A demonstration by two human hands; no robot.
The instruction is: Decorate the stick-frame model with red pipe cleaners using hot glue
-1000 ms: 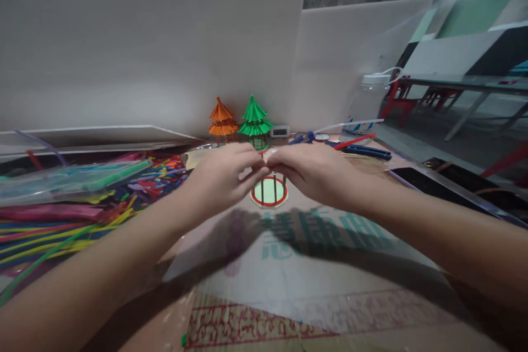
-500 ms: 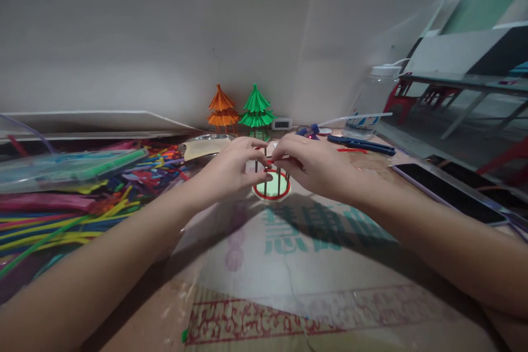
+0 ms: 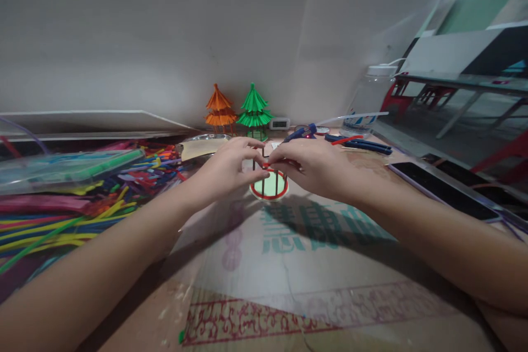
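Over printed cardboard [image 3: 322, 253] before white partitions [image 3: 165, 38], left hand [image 3: 225, 168] and right hand [image 3: 315, 168] fingers pinch a red strip [image 3: 267, 165].

Your little stand [image 3: 269, 189] is a pale green disc with a red rim, lying flat on the printed cardboard. Thin dark sticks [image 3: 263, 180] rise upright from its edge. At their tops a short red strip [image 3: 267, 166] sits pinched in your right hand [image 3: 313, 168]. Your left hand [image 3: 225, 170] curls round the near sticks, though the grip isn't clear.
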